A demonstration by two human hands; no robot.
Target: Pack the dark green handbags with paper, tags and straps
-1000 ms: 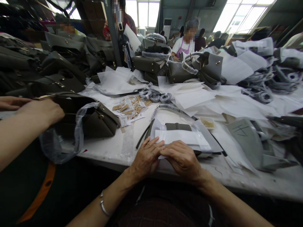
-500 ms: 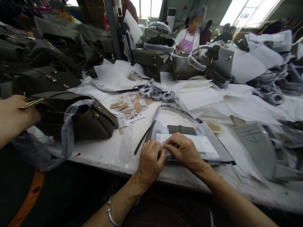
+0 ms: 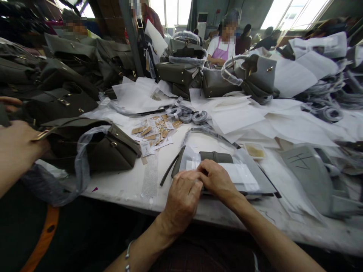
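Note:
In front of me a flattened grey-green handbag (image 3: 255, 166) lies on the table, partly covered by white wrapping sheet (image 3: 238, 176). A dark strap band (image 3: 217, 156) crosses its upper part. My left hand (image 3: 184, 194) and my right hand (image 3: 214, 179) meet at the near left edge of the bag. Their fingers are closed and pressed together; what is between the fingertips is hidden. A narrow dark strip (image 3: 171, 166) sticks out at the bag's left side, and a plastic-wrapped handle (image 3: 210, 132) arches behind it.
A co-worker's hand (image 3: 22, 145) touches a dark handbag (image 3: 113, 151) at left. Paper tags (image 3: 155, 132) lie mid-table, with wrapped straps (image 3: 200, 117) behind. White sheets (image 3: 241, 113), a small plastic box (image 3: 254, 151) and a marked grey piece (image 3: 307, 177) are to the right.
My left hand has turned and moved up against my right fingers, so the gap between the hands has closed. At left, a co-worker's second hand has come into view.

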